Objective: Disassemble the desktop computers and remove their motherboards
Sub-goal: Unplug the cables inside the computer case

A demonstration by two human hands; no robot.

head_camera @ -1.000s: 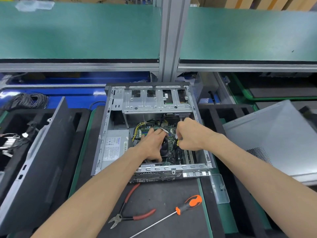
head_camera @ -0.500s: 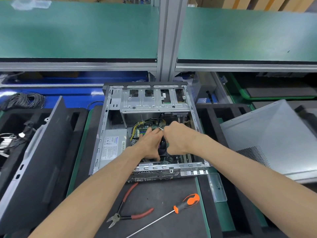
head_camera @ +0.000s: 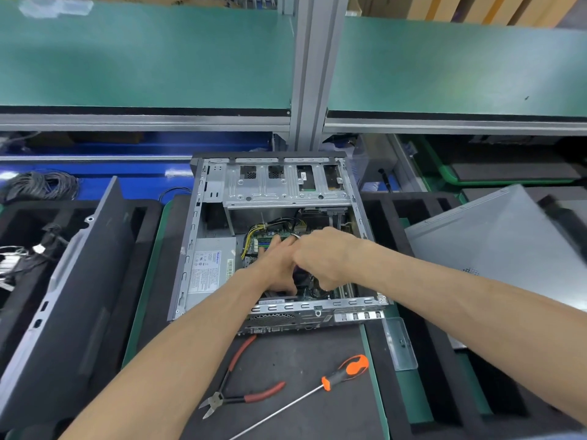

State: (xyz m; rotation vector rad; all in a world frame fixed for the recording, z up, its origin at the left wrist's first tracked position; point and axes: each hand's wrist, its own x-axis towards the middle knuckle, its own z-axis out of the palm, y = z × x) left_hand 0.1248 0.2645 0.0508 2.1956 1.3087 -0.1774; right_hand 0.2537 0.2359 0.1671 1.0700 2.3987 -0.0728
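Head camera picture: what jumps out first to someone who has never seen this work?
An opened computer case lies mid-bench, and both hands, left hand and right hand, reach among its cables. In front of it lie an orange-handled screwdriver and red-handled cutters. A removed grey side panel leans at the right.

Computer case (head_camera: pixel 209 249): bare sheet metal, dull grey, stamped and perforated. Power supply (head_camera: pixel 211 271): matt metal with a paper label. Side panel (head_camera: pixel 495 246): smooth, faintly glossy grey metal. Trays (head_camera: pixel 149 217): black matt foam. Screwdriver (head_camera: pixel 347 369): orange-and-black plastic handle, bright steel shaft. Cutters (head_camera: pixel 241 389): red rubbery grips. Shelf mat (head_camera: pixel 143 58): matt green.
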